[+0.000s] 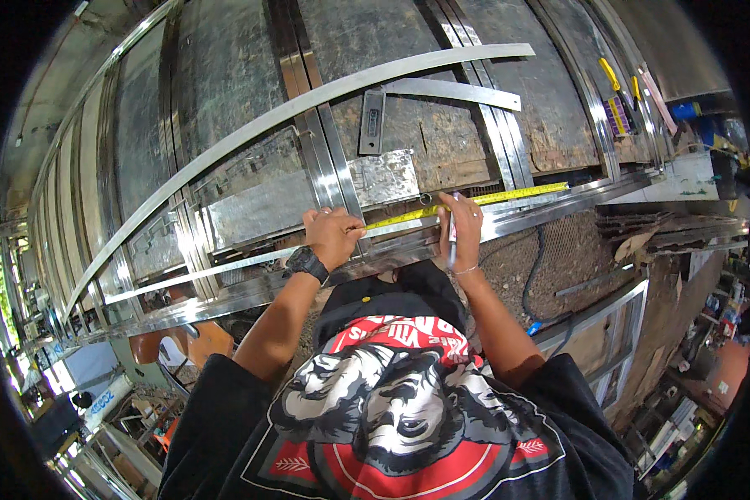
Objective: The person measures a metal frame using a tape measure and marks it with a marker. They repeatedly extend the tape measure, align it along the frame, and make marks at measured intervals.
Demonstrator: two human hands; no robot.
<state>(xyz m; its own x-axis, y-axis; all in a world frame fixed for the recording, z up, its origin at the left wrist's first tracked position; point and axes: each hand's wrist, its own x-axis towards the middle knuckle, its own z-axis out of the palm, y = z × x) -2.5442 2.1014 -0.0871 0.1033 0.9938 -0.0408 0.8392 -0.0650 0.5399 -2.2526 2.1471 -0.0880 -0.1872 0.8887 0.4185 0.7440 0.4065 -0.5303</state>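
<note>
A yellow measuring tape (pixel 508 196) stretches along the near edge of the metal frame, over a narrow flat metal strip (pixel 233 265). At the tape's left end, the fingers of my left hand (pixel 335 237) are closed on it and press it against the strip. A dark watch is on that wrist. My right hand (pixel 467 232) grips a slim, pale marker (pixel 452 229) pointing roughly upright, its fingers beside the tape's middle. Both hands lie over a shiny metal tube (pixel 392 247) that runs along the bench's near edge.
Shiny metal tubes (pixel 329 154) cross the dark worktop. On them lie a long flat bar (pixel 308 98) and a try square (pixel 372 122). A yellow-handled tool (pixel 610 73) and a purple-and-yellow packet (pixel 617 116) are far right. Below right, a dark cable (pixel 528 287) and a metal frame (pixel 635 312) show.
</note>
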